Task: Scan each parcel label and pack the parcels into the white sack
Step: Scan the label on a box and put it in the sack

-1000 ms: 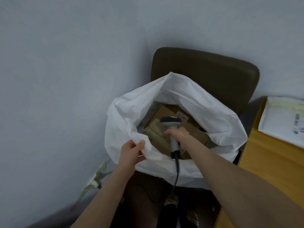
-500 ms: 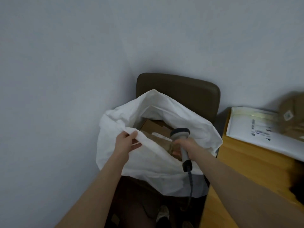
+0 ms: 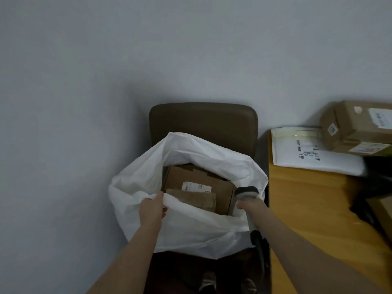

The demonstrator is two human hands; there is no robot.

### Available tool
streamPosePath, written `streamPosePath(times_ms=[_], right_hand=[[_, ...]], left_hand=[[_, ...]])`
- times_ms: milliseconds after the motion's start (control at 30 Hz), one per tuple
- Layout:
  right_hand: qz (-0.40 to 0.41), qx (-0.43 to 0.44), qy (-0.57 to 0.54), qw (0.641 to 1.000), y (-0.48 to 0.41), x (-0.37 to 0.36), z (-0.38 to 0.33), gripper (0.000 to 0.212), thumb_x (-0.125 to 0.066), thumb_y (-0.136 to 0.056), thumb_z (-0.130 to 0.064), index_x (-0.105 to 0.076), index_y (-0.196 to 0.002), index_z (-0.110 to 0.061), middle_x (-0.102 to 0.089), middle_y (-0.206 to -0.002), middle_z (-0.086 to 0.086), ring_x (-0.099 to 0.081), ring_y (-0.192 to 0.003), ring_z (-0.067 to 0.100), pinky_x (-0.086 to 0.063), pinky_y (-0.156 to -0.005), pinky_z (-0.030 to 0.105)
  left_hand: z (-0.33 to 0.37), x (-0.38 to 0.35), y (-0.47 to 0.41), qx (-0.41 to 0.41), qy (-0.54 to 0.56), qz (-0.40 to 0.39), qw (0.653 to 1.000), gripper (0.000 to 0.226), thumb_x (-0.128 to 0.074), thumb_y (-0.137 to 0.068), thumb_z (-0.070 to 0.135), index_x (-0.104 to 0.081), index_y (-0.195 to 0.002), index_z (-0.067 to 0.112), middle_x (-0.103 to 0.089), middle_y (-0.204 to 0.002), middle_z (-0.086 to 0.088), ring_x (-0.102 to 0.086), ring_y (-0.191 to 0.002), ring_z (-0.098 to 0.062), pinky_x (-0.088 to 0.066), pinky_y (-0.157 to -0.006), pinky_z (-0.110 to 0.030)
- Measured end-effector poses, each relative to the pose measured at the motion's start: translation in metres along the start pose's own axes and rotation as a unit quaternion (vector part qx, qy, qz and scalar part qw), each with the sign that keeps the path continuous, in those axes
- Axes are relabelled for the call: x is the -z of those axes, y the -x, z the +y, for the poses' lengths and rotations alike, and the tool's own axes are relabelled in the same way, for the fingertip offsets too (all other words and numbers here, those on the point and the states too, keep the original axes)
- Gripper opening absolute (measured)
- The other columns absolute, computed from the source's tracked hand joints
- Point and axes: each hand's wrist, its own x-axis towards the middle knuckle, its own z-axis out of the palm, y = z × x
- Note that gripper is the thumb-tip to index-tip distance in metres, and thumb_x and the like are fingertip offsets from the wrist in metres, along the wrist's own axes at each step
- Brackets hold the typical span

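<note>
Against the wall, beside a wooden table [image 3: 307, 209] bearing a white mailer [image 3: 331, 164] and boxes [image 3: 364, 122], a brown chair [image 3: 203, 119] holds the open white sack [image 3: 191, 234] with cardboard parcels [image 3: 191, 177] inside, its near rim pinched by the left hand [image 3: 151, 211] while the right hand [image 3: 252, 206] curls its fingers round a scanner [image 3: 247, 193].

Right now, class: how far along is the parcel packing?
Done: brown parcels lie in the white sack. In hand: the left hand holds the sack's rim open; the right hand grips the scanner. Left: a white mailer and cardboard boxes wait on the desk.
</note>
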Motion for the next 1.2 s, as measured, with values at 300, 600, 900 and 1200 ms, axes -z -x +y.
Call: streamPosePath(times_ms=[300, 600, 900, 1200], right_hand=[[0.063, -0.058, -0.021, 0.996, -0.023, -0.039, 0.023, 0.027, -0.072, -0.083, -0.015, -0.06, -0.103, -0.002, -0.057, -0.086, 0.013, -0.057, -0.096, 0.031, -0.05, -0.096, 0.045], [0.183, 0.007, 0.014, 0.983, -0.043, -0.055, 0.011, 0.019, -0.061, -0.089, -0.009, -0.057, -0.106, -0.002, -0.057, -0.091, 0.01, -0.06, -0.099, 0.031, -0.05, -0.083, 0.037], [0.236, 0.213, -0.083, 0.945, 0.018, -0.026, -0.098, 0.02, -0.065, -0.085, -0.013, -0.052, -0.095, -0.023, -0.056, -0.082, -0.003, -0.057, -0.084, 0.021, -0.048, -0.077, 0.032], [0.301, 0.278, -0.115, 0.905, 0.061, 0.024, -0.159, 0.019, -0.059, -0.08, -0.007, -0.049, -0.088, -0.021, -0.048, -0.066, -0.008, -0.049, -0.065, 0.019, -0.037, -0.065, 0.026]], left_hand=[[0.036, 0.032, -0.046, -0.204, -0.342, 0.129, 0.908, 0.068, -0.072, -0.081, 0.031, -0.039, -0.131, 0.001, -0.037, -0.135, -0.024, -0.038, -0.124, -0.038, -0.037, -0.096, -0.048], [0.027, 0.01, -0.121, -0.157, -0.455, -0.091, 0.872, 0.081, -0.067, -0.086, 0.041, -0.028, -0.147, 0.007, -0.038, -0.146, -0.02, -0.041, -0.129, -0.038, -0.033, -0.107, -0.049], [0.137, -0.014, -0.091, -0.184, -0.133, 0.024, 0.974, 0.046, -0.045, -0.099, 0.036, -0.054, -0.126, 0.0, -0.057, -0.124, -0.021, -0.054, -0.112, -0.041, -0.042, -0.097, -0.047], [0.219, -0.006, -0.069, -0.271, -0.026, 0.09, 0.958, 0.037, -0.05, -0.098, 0.025, -0.059, -0.119, -0.003, -0.06, -0.121, -0.025, -0.057, -0.111, -0.039, -0.044, -0.095, -0.045]])
